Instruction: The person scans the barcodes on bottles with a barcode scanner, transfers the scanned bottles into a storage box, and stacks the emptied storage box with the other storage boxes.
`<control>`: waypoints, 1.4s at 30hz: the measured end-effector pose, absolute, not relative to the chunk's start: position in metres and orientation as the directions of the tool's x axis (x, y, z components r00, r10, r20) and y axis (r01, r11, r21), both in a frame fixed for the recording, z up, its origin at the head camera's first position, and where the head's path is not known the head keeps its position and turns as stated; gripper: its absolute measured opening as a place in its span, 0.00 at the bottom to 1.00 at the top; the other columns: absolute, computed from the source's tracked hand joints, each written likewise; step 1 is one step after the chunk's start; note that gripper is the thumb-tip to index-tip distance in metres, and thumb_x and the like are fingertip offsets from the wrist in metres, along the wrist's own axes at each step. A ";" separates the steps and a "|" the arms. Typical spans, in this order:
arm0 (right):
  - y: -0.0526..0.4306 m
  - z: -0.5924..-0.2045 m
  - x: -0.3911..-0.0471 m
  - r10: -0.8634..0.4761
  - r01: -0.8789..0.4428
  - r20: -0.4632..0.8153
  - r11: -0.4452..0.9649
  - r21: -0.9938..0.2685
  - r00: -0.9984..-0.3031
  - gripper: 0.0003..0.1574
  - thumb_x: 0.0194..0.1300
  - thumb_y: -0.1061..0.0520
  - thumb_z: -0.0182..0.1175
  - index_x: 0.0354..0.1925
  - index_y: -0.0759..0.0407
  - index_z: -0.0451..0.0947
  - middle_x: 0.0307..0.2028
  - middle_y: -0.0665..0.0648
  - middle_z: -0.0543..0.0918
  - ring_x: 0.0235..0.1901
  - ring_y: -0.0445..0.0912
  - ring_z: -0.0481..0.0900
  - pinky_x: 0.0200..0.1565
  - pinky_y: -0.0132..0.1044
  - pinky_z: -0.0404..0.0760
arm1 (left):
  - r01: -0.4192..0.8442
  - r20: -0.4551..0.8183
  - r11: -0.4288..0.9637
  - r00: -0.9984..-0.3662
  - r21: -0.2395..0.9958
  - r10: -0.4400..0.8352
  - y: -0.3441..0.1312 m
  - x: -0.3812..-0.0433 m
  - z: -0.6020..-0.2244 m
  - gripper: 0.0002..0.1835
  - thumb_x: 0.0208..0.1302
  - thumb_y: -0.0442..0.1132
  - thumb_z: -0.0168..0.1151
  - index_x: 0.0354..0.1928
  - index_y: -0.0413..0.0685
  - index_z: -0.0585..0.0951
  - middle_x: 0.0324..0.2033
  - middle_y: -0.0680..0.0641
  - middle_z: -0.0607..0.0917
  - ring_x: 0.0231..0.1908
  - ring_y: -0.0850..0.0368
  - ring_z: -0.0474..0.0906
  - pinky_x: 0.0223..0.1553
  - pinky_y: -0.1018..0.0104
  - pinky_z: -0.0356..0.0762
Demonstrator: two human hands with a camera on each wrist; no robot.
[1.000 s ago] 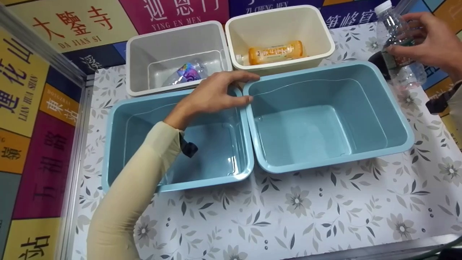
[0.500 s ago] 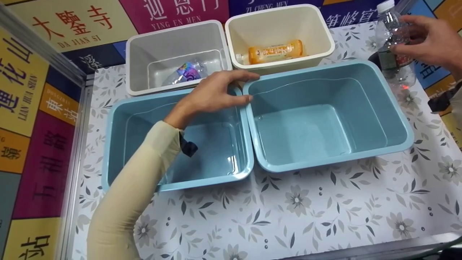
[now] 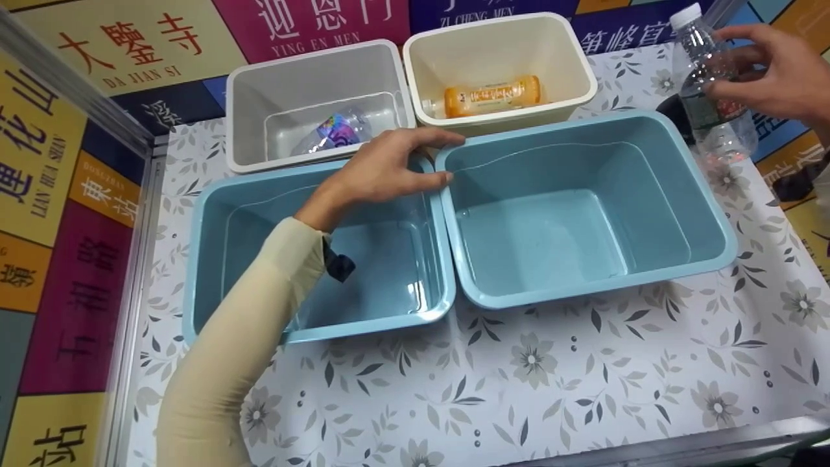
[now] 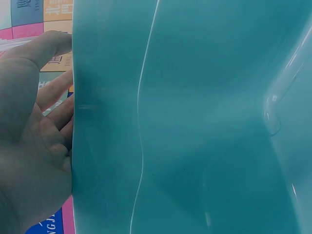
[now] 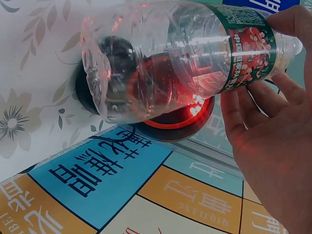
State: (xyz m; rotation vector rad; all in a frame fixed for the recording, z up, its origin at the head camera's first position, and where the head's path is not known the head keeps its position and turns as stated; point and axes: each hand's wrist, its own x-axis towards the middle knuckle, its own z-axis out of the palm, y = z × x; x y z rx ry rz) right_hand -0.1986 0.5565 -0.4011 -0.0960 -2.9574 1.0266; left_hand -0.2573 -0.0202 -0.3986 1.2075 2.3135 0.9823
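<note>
My right hand (image 3: 781, 74) grips a clear plastic bottle (image 3: 713, 97) around its upper part, at the far right of the head view. The bottle has a white cap and a green and red label; it leans with its cap toward the upper left. In the right wrist view its base overlaps a dark round device (image 5: 183, 124) with a glowing red ring. My left hand (image 3: 382, 165) rests over the left blue bin (image 3: 318, 331), fingers relaxed, thumb and index tips right at the adjoining rims. The right blue bin (image 3: 551, 240) stands beside it.
Behind the blue bins, a grey bin (image 3: 324, 65) contains a clear bottle with a purple label (image 3: 340, 130). A cream bin (image 3: 506, 52) next to it contains an orange-labelled bottle (image 3: 496, 97). A floral cloth (image 3: 532, 389) covers the table; printed panels (image 3: 58, 259) border it.
The bottle in my right hand first swung more upright, then leaned over again, its base back toward the right. My left hand has stayed in place.
</note>
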 end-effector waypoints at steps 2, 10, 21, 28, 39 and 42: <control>0.557 -0.402 -0.198 0.058 0.049 -0.007 0.781 -0.623 -0.998 0.44 0.78 0.57 0.59 0.85 0.41 0.57 0.56 0.30 0.75 0.43 0.23 0.71 0.51 0.11 0.70 | 0.575 0.009 0.397 -0.576 0.715 0.817 -0.021 -0.257 -0.398 0.32 0.73 0.52 0.69 0.77 0.60 0.77 0.72 0.56 0.81 0.61 0.60 0.78 0.67 0.62 0.75; 0.559 -0.404 -0.195 0.061 0.059 -0.019 0.777 -0.627 -0.998 0.44 0.79 0.55 0.59 0.85 0.39 0.56 0.57 0.32 0.75 0.46 0.24 0.71 0.57 0.13 0.71 | 0.578 0.010 0.395 -0.573 0.714 0.820 -0.021 -0.257 -0.399 0.32 0.74 0.52 0.69 0.77 0.60 0.76 0.72 0.56 0.81 0.61 0.60 0.78 0.67 0.62 0.76; 0.557 -0.408 -0.192 0.067 0.069 -0.027 0.770 -0.634 -0.997 0.45 0.80 0.54 0.59 0.86 0.38 0.55 0.67 0.41 0.79 0.48 0.23 0.69 0.72 0.22 0.69 | 0.575 0.005 0.398 -0.573 0.715 0.820 -0.020 -0.258 -0.400 0.31 0.74 0.52 0.69 0.77 0.60 0.77 0.72 0.56 0.81 0.61 0.59 0.78 0.68 0.61 0.75; 0.556 -0.408 -0.193 0.051 0.042 -0.004 0.772 -0.634 -0.999 0.44 0.79 0.55 0.60 0.85 0.38 0.57 0.56 0.29 0.78 0.49 0.26 0.69 0.62 0.14 0.67 | 0.574 0.002 0.405 -0.579 0.712 0.816 -0.020 -0.257 -0.399 0.32 0.73 0.53 0.69 0.77 0.61 0.76 0.72 0.55 0.80 0.61 0.58 0.78 0.68 0.61 0.75; 0.553 -0.399 -0.194 0.009 -0.014 0.033 0.785 -0.620 -0.999 0.45 0.77 0.58 0.63 0.84 0.38 0.61 0.47 0.27 0.73 0.46 0.29 0.69 0.42 0.14 0.65 | 0.570 0.007 0.400 -0.580 0.718 0.815 -0.022 -0.256 -0.398 0.32 0.74 0.52 0.69 0.77 0.62 0.76 0.73 0.56 0.80 0.61 0.60 0.76 0.68 0.62 0.74; 0.551 -0.395 -0.193 0.012 0.001 0.014 0.793 -0.610 -1.000 0.46 0.77 0.57 0.63 0.85 0.36 0.60 0.48 0.27 0.70 0.48 0.28 0.67 0.43 0.13 0.66 | 0.569 0.008 0.396 -0.577 0.721 0.816 -0.021 -0.257 -0.399 0.32 0.73 0.52 0.69 0.77 0.61 0.77 0.73 0.56 0.80 0.61 0.60 0.76 0.69 0.62 0.74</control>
